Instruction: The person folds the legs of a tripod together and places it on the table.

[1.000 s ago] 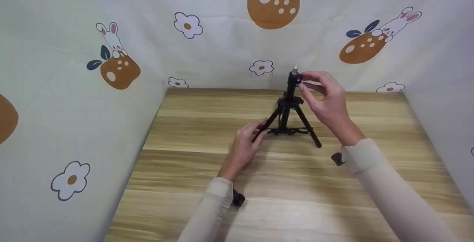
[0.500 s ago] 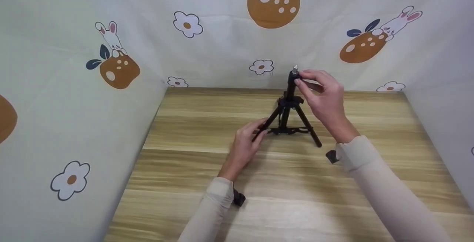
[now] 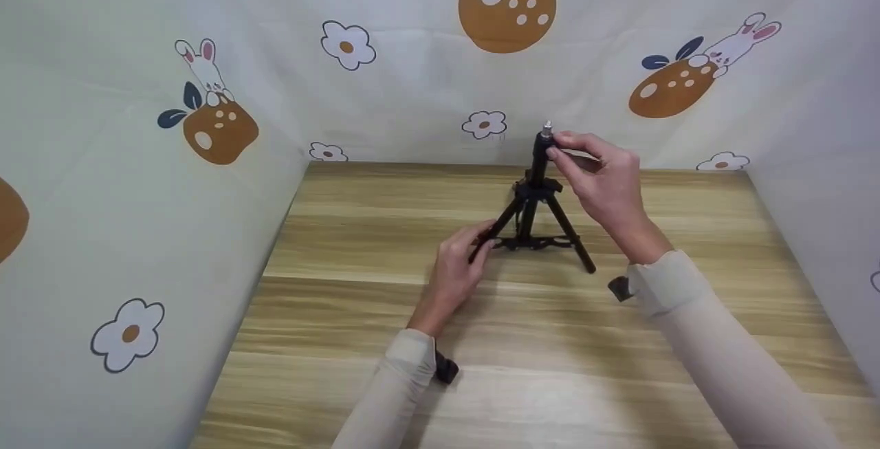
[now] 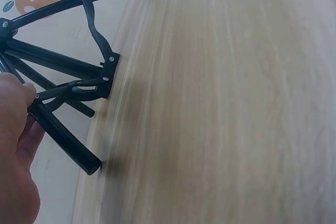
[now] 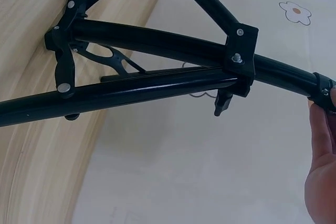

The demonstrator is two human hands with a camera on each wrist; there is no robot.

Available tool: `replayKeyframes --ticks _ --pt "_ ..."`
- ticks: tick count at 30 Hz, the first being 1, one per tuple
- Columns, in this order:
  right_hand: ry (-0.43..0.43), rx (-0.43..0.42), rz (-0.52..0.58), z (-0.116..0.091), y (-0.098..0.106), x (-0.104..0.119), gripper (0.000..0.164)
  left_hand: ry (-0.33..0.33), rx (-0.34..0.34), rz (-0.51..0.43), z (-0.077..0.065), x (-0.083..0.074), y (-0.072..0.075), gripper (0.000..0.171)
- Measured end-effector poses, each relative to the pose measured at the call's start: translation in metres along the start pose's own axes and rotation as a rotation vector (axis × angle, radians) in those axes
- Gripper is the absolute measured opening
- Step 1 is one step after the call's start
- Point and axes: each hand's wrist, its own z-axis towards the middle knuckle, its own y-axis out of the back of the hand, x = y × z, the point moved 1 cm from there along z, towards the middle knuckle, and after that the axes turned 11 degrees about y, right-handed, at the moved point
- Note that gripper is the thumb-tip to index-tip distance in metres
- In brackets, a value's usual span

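Note:
A small black tripod point(image 3: 538, 192) stands upright with its legs spread on the wooden tabletop, toward the back and right of centre. A silver threaded stud point(image 3: 547, 130) tops its centre post. My left hand point(image 3: 455, 267) grips the front left leg low down; in the left wrist view the thumb lies over that leg point(image 4: 68, 142) beside the brace joint. At the upper collar, my right hand point(image 3: 608, 184) pinches the side where a small knob sat in view earlier; the fingertips cover that spot. The right wrist view shows a wing knob point(image 5: 223, 103) under the leg hub point(image 5: 241, 53).
Pale fabric walls point(image 3: 405, 84) printed with rabbits, oranges and flowers enclose the tabletop point(image 3: 385, 311) at the back and sides. A black wrist device point(image 3: 445, 368) sits at the left cuff, and a similar one point(image 3: 620, 289) sits at the right.
My right hand has shifted slightly left, its thumb and fingers closing over the knob at the collar. The tripod and my left hand have hardly moved.

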Motion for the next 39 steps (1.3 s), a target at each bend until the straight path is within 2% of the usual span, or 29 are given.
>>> replayKeyframes --ticks 5,22,32,39 --pt "-0.012 0.010 -0.014 0.0008 0.0002 0.0007 0.017 -0.022 -0.021 -0.023 0.0012 0.0001 -0.0016 0.032" --pt "-0.025 0.026 -0.018 -0.0003 0.0009 0.0014 0.016 0.013 -0.059 -0.013 0.0027 -0.0033 -0.0035 0.029" --pt "-0.025 0.028 -0.024 -0.0017 0.0007 0.0020 0.017 -0.020 -0.088 0.002 0.0051 -0.0040 -0.0076 0.028" --pt "-0.030 0.041 -0.044 -0.0008 0.0018 0.0002 0.017 0.007 -0.077 -0.007 0.0065 -0.0049 -0.0084 0.025"
